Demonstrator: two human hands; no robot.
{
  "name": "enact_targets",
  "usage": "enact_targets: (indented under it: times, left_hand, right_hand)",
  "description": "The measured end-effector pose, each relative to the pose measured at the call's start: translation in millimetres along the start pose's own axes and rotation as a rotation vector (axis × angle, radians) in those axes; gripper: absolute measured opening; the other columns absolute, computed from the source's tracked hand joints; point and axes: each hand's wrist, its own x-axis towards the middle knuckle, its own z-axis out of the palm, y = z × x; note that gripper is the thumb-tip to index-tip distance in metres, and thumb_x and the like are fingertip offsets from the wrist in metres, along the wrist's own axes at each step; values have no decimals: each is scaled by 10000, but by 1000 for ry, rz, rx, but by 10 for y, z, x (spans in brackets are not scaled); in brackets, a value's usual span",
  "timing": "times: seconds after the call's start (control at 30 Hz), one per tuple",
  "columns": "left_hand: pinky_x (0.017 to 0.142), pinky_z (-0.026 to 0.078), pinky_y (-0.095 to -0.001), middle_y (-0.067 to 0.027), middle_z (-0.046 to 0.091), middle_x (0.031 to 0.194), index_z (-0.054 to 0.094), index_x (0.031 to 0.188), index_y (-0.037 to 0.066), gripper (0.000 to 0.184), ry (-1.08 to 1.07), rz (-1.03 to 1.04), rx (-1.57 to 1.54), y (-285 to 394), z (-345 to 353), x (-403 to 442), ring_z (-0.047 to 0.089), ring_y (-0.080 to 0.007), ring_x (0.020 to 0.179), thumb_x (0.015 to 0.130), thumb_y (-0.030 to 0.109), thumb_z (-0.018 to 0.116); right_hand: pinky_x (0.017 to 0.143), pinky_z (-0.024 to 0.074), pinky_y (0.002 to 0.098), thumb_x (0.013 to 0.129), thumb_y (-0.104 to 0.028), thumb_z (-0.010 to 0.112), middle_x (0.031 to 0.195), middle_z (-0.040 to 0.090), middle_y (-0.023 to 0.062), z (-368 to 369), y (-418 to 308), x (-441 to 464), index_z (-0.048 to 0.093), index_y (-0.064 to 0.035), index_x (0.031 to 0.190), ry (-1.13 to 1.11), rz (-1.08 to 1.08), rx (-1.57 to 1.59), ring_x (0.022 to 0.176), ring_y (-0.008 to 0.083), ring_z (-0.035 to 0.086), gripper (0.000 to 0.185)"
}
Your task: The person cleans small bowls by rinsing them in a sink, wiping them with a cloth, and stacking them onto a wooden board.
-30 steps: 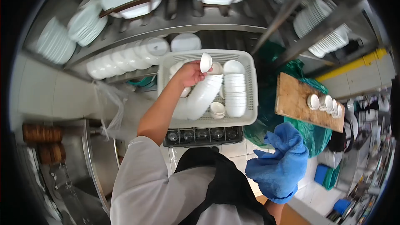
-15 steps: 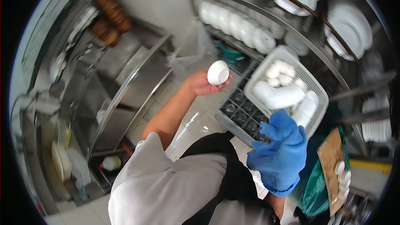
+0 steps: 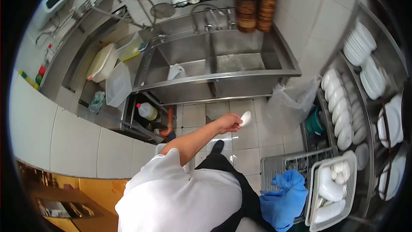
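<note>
Out over the tiled floor, my left hand (image 3: 230, 123) is closed on a small white bowl (image 3: 245, 119), which it holds by one side and turned nearly edge-on. A crumpled blue cloth (image 3: 285, 202) covers my right hand, low on the right, and hangs from it; the fingers beneath are hidden. Beside the cloth, a white plastic basket (image 3: 352, 169) holds stacked white bowls and other small white crockery. It rests partly over a grey compartmented rack (image 3: 271, 166).
A steel double sink (image 3: 214, 77) stands ahead, with a white jug (image 3: 176, 72) in its left basin. Shelves (image 3: 372, 116) of white dishes line the right. A clear plastic bag (image 3: 287, 105) hangs by the sink's right end. Plastic tubs (image 3: 119, 85) sit left.
My view has swung left, from the shelves toward the sink. The left hand still holds the bowl, now turned more edge-on. The blue cloth stays over the right hand.
</note>
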Motion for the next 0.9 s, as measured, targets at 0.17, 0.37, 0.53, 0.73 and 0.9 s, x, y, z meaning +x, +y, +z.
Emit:
enact_targets:
  times: [0.17, 0.37, 0.53, 0.73, 0.9]
  left_hand:
    - [576, 542, -262, -51, 643, 820, 599, 1022, 61, 174, 284, 158, -120, 281, -1277, -181, 626, -125, 668, 864, 86, 667]
    - [551, 571, -253, -71, 647, 814, 584, 1009, 40, 144, 684, 355, -355, 650, -2955, -449, 642, -140, 651, 874, 59, 628]
    - [549, 574, -252, -98, 639, 817, 578, 1021, -24, 149, 853, 515, -520, 1047, -4238, -515, 647, -155, 650, 893, 53, 581]
    - [516, 581, -222, -113, 628, 782, 568, 968, -52, 136, 1015, 626, -666, 1963, -5313, -529, 643, -167, 599, 899, 58, 528]
    - [537, 599, -265, -175, 646, 862, 546, 1038, -118, 233, 1101, 790, -665, 2647, -6163, -420, 687, -229, 675, 862, 26, 499]
  right_hand:
    - [554, 498, 350, 661, -130, 660, 939, 542, 17, 680, 264, 352, 552, -71, 972, -84, 151, -74, 848, 200, 598, 334]
    - [544, 484, 353, 680, -150, 651, 930, 541, 12, 1809, 671, 1005, 553, -75, 954, -144, 349, -192, 835, 202, 595, 301]
    - [535, 471, 356, 696, -167, 644, 922, 540, 8, 2720, 1124, 1474, 553, -79, 940, -159, 499, -282, 824, 203, 592, 274]
    - [518, 422, 308, 853, -159, 532, 832, 497, -5, 3760, 1075, 1230, 528, -106, 913, -277, 406, -442, 698, 150, 522, 80]
    - [551, 408, 289, 930, -164, 504, 774, 478, -6, 4308, 1172, 1210, 508, -114, 884, -415, 268, -656, 634, 127, 488, 68]
